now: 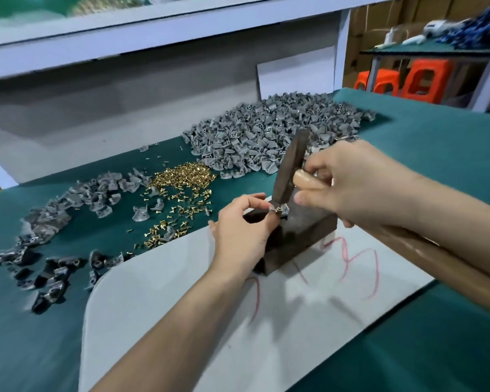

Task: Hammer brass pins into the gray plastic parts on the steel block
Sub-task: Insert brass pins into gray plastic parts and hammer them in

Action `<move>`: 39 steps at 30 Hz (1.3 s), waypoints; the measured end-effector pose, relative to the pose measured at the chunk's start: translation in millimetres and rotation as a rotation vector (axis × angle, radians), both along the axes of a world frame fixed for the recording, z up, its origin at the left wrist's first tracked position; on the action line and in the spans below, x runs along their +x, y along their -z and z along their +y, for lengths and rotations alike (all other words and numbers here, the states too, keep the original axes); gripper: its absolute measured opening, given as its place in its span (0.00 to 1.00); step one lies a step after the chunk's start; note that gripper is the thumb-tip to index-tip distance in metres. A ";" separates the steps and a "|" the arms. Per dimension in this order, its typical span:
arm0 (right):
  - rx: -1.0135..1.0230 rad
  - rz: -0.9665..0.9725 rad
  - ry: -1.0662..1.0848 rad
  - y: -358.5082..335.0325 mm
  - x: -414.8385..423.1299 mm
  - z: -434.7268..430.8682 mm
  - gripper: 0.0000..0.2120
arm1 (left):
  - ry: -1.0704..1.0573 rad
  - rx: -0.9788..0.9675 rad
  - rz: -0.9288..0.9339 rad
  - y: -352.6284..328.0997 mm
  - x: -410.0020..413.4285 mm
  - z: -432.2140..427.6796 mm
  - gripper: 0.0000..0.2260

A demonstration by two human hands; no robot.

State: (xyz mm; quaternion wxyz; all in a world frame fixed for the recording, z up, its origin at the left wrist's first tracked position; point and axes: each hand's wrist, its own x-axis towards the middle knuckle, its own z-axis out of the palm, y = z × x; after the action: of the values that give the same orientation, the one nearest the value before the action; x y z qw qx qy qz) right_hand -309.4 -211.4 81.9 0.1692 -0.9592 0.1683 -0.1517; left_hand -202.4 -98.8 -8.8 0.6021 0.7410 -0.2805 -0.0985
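A dark steel block (303, 230) stands on a pale sheet (181, 292) at the middle of the bench. My left hand (238, 230) pinches a small gray plastic part (279, 209) with a brass pin in it on the block's top. My right hand (348, 179) grips a dark flat metal bar (290, 168) used as the hammer. The bar's lower end sits right at the part. A heap of loose brass pins (181, 179) lies to the left of the block. Behind it spreads a big pile of gray plastic parts (266, 134).
A smaller scatter of gray parts (77, 199) runs along the green mat (26, 321) to the left, ending in several darker ones (48, 278) near the front. A brown cardboard tube (436, 258) lies under my right forearm. Orange stools (413, 80) stand beyond the bench's far right.
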 end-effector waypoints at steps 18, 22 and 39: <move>0.184 0.048 0.025 -8.2 9.6 -4.7 0.19 | 0.023 -0.009 0.017 3.4 3.5 1.3 0.01; 0.154 0.051 0.020 -11.7 11.4 -3.2 0.19 | 0.022 -0.012 0.032 4.0 4.9 1.2 0.01; -0.005 0.069 0.064 -8.0 12.8 3.9 0.17 | 0.027 -0.011 -0.027 4.3 8.7 -0.7 0.11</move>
State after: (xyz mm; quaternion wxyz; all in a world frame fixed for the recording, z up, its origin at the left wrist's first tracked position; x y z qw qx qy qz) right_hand -296.6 -207.5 89.9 0.1558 -0.9584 0.2043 -0.1240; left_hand -193.7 -99.6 -13.1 0.6010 0.7351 -0.2989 -0.0952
